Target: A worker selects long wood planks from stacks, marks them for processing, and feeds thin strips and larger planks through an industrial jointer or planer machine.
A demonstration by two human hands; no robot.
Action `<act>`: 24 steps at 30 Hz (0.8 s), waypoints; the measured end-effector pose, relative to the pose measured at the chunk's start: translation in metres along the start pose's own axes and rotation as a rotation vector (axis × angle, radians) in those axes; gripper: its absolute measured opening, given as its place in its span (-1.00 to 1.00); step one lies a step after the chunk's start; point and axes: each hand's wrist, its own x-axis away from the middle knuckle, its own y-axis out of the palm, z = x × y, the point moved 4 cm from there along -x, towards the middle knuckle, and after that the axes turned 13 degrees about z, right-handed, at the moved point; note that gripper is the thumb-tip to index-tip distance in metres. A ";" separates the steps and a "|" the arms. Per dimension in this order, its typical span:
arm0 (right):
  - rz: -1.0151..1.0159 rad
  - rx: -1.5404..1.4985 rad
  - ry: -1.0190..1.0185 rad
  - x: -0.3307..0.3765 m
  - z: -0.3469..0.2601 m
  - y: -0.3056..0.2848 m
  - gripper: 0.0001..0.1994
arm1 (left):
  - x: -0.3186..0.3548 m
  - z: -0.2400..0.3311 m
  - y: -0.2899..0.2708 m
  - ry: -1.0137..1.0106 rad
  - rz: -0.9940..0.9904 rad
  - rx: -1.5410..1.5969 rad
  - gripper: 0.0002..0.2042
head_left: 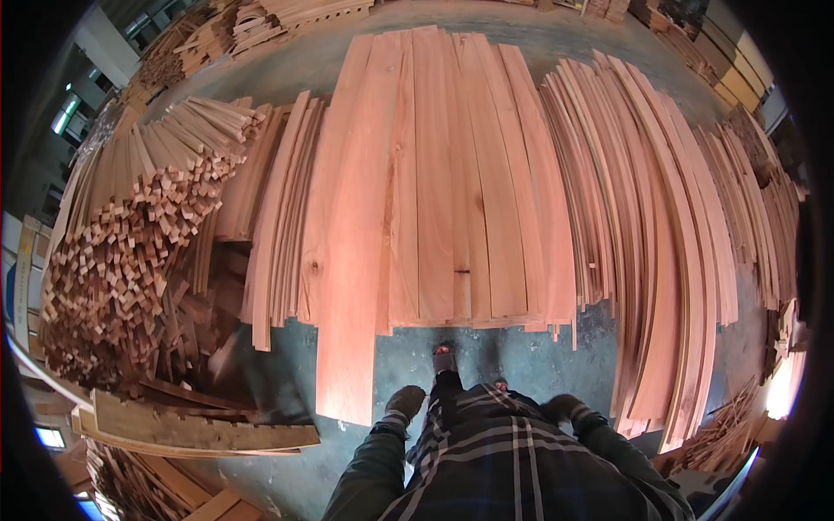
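Observation:
My left hand (406, 402), in a dark glove, hangs at my side just right of a long wide board (346, 365) that juts toward me past the others. A small gap shows between hand and board. My right hand (563, 408), also gloved, is low on my other side, over the floor and away from the wood. Neither hand shows anything held, and the fingers are too dark and small to read. In front of me lies a broad stack of reddish planks (443, 200), side by side, their near ends roughly in line.
Left stands a big heap of thin square sticks (130, 252), with a thick notched beam (200, 425) nearer me. Narrow boards (282, 226) lean beside the main stack. To the right, long curved-looking planks (673, 260) reach close to me. Greenish floor (486, 365) shows around my feet.

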 end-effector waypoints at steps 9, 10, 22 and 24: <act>-0.087 -0.117 -0.136 0.048 -0.043 0.005 -0.55 | -0.078 -0.060 -0.018 0.132 -0.122 -0.105 -0.76; -0.049 -0.192 -0.316 0.055 -0.050 0.006 -0.56 | -0.091 -0.056 -0.021 0.213 -0.091 -0.143 -0.77; 0.204 -0.786 0.314 0.058 -0.073 0.001 -0.73 | -0.169 -0.005 -0.016 0.096 -0.274 -0.088 -0.70; 0.229 -1.099 0.402 0.054 -0.065 0.012 -0.72 | -0.184 0.020 -0.019 0.002 -0.318 -0.034 -0.69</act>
